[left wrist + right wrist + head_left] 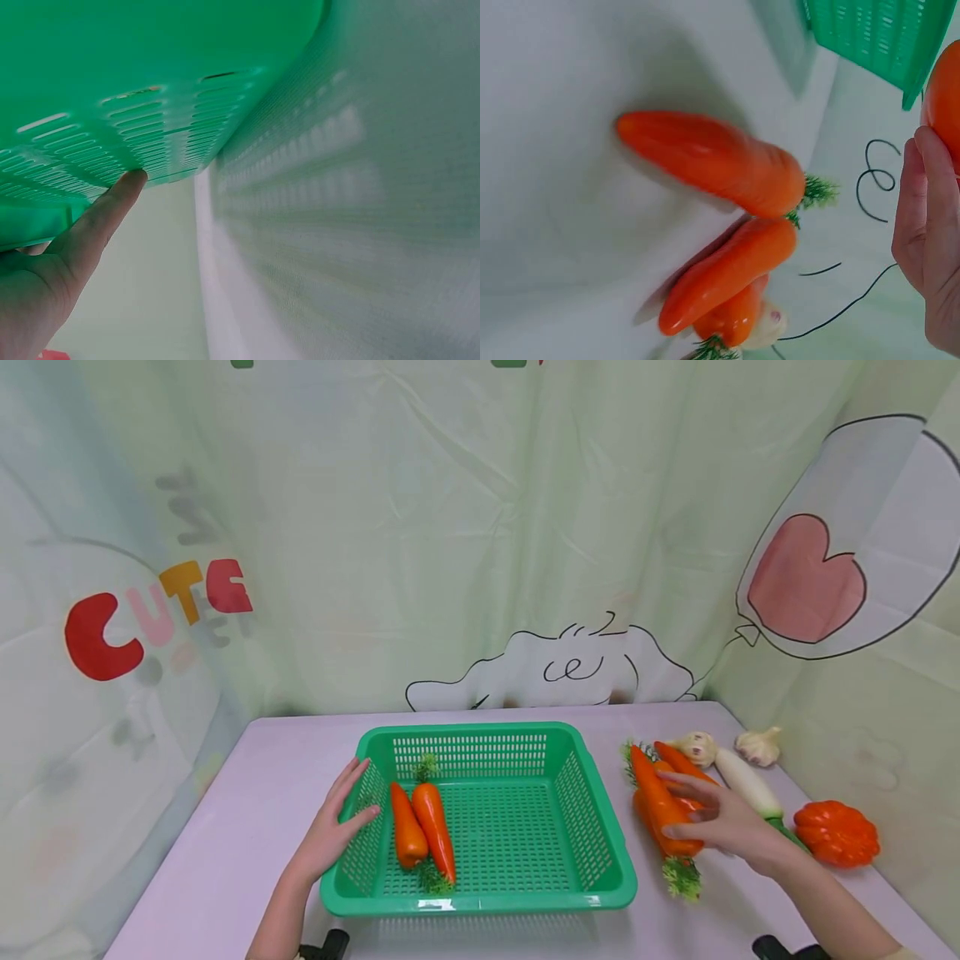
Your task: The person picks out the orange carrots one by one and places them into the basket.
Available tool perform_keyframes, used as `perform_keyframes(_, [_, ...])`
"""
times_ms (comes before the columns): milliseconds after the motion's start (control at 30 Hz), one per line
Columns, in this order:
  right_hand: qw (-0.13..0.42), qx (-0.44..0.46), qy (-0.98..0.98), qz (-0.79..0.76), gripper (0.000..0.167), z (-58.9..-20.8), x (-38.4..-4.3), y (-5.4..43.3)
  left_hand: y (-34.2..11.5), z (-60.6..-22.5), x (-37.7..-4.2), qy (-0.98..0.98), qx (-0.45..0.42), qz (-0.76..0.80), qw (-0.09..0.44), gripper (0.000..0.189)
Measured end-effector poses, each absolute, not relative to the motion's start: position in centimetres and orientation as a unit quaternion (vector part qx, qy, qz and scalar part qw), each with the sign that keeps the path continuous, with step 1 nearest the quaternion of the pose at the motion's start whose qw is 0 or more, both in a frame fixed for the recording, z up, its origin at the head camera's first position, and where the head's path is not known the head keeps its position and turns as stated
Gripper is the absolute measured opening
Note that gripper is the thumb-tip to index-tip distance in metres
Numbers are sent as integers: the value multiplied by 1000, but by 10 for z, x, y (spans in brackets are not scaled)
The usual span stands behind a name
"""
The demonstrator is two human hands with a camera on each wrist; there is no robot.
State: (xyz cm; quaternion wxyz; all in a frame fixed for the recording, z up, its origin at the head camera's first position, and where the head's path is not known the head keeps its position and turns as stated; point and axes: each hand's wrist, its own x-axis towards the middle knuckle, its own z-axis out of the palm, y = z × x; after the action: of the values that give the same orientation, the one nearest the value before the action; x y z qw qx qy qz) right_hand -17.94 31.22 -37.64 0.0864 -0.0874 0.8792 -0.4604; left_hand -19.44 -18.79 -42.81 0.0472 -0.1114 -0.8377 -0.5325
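A green slotted basket [480, 903] stands on the table, with two orange carrots, one [407, 833] beside the other [435, 827], lying in its left half. At its left rim is my left hand [333, 827], fingers extended. In the left wrist view a straight finger [105, 217] touches the slotted outer wall. My right hand [723, 818] grips an orange carrot [654, 797] to the right of the basket, its leafy top toward me. This carrot [946, 97] shows only partly in the right wrist view, above several others, including one carrot [712, 157] lying on the table.
Behind my right hand lie a garlic bulb [699, 747], a second garlic bulb [759, 746] and a white radish [748, 783]. A ribbed red-orange vegetable [836, 833] sits at the table's right edge. Printed curtains [450, 552] enclose the table [247, 827].
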Motion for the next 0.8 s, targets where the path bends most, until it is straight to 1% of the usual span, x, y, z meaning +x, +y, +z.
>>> perform_keyframes(67, [82, -89, 879, -461, 71, -373, -180, 307, -188, -428, -194, -837, -110, -534, 46, 64])
perform_keyframes(300, [100, -84, 857, -498, 75, -360, -181, 285, -188, -429, -194, -838, -108, -532, 46, 65])
perform_keyframes(800, [104, -104, 864, -481, 76, -335, -194, 240, -189, -431, -197, -841, -102, -530, 40, 65])
